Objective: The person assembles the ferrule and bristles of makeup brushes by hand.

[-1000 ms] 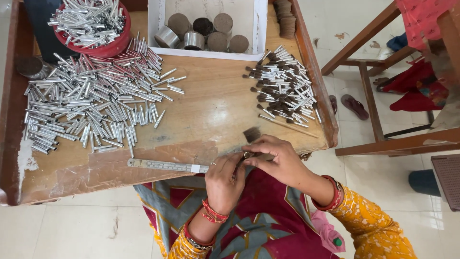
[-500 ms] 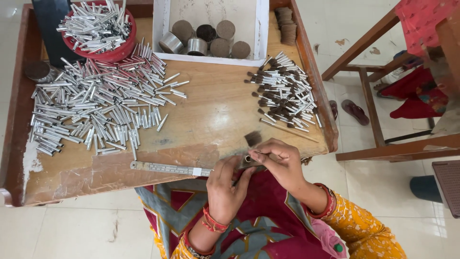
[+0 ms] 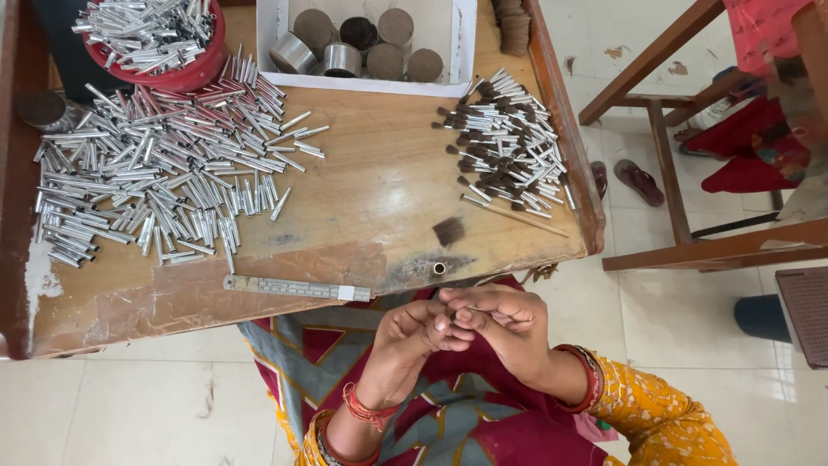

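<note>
both hands [image 3: 466, 324] pinch thin metal tube [image 3: 479, 310] over lap.

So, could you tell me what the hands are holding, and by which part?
Both hands, left and right, pinch a thin metal tube between their fingertips; which part cannot be told.

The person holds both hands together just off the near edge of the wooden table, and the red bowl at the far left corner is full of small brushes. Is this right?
Not quite. In the head view the red bowl holds silver metal tubes, not brushes; the small brushes lie in a pile on the table's right side. The left hand and right hand do meet off the near edge.
</note>
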